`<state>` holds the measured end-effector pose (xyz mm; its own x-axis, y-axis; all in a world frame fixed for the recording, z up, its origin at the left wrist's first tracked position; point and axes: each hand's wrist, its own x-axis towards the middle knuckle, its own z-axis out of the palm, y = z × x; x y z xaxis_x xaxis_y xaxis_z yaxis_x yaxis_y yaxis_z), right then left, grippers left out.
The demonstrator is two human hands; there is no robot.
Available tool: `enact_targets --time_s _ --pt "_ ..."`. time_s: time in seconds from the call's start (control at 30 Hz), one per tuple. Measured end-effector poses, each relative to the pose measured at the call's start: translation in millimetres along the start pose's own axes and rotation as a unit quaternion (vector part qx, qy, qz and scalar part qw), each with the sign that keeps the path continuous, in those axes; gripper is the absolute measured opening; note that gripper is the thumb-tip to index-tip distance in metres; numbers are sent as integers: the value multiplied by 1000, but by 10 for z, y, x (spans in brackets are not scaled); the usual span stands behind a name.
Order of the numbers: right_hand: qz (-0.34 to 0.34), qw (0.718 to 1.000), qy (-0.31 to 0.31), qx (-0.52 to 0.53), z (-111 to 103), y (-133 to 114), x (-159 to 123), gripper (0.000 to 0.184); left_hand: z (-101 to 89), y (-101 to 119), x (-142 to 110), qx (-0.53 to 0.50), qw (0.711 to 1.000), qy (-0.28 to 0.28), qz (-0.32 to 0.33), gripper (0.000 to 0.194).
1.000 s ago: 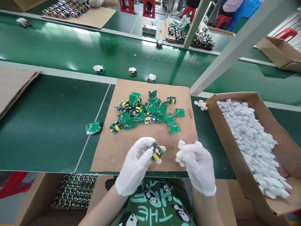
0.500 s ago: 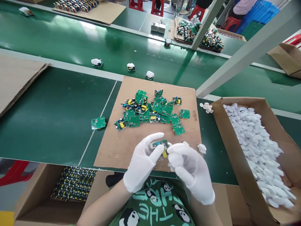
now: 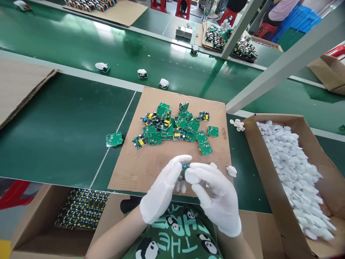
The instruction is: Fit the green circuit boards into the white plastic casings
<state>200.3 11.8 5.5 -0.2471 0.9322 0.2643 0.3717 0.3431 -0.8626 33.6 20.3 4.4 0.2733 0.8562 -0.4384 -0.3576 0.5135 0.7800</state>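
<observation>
Both my hands wear white gloves and meet above the front of the cardboard sheet (image 3: pixel 129 176). My left hand (image 3: pixel 164 190) is closed on a small circuit board (image 3: pixel 185 166), mostly hidden between the gloves. My right hand (image 3: pixel 215 194) is pinched against the board's right side, with a white oval piece (image 3: pixel 192 176) at its fingertips; white on white makes its outline hard to read. Beyond the hands lies a loose pile of green circuit boards (image 3: pixel 182 123), some face down, some showing yellow and black parts. Right of my right hand is a loose white piece (image 3: pixel 231 171).
A cardboard box (image 3: pixel 265 172) of white oval pieces (image 3: pixel 291 172) stands at the right, beside a metal post (image 3: pixel 269 68). One board (image 3: pixel 114 139) lies left of the sheet. Boards topped with white (image 3: pixel 163 83) sit on the green belt (image 3: pixel 121 54). Below left is a box of boards (image 3: pixel 35 223).
My hands have closed in around the circuit board, covering more of it. My right hand has shifted slightly left onto it. The white-topped boards on the belt have moved left.
</observation>
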Motion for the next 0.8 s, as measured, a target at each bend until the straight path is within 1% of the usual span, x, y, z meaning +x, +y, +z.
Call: enact_targets --time_s 0.07,0.17,0.3,0.37,0.4,0.47,0.53,0.6,0.7,0.73,0.8 --pt "-15 998 -2 -62 12 -37 -2 39 6 15 -11 13 1000 -7 -4 58" --pt "-38 990 -13 -133 10 -122 7 37 11 43 -30 31 999 -5 -10 56" --pt "-43 981 -26 -189 -10 -192 56 39 12 107 -63 68 998 -15 -3 52" --pt "-76 975 -9 -210 -20 -161 96 39 9 140 -75 83 996 -35 6 46" --pt "-101 972 -3 -211 -24 -126 115 37 5 152 -78 81 995 -52 7 43" --pt "-151 973 -2 -177 -28 -25 144 31 -11 161 -76 58 994 -89 7 34" --pt "-184 976 -10 -112 -23 88 151 35 -34 153 -66 26 992 -123 1 26" --pt "-185 982 -7 -47 -9 176 141 41 -54 142 -56 4 990 -143 -16 20" --pt "-172 985 16 -7 14 224 123 40 -49 152 -53 -1 983 -182 -32 24" --pt "-175 984 21 -10 21 221 122 39 -36 163 -56 8 982 -188 -23 26" --pt "-192 981 27 -25 32 205 127 37 -3 186 -67 41 983 -181 13 30"
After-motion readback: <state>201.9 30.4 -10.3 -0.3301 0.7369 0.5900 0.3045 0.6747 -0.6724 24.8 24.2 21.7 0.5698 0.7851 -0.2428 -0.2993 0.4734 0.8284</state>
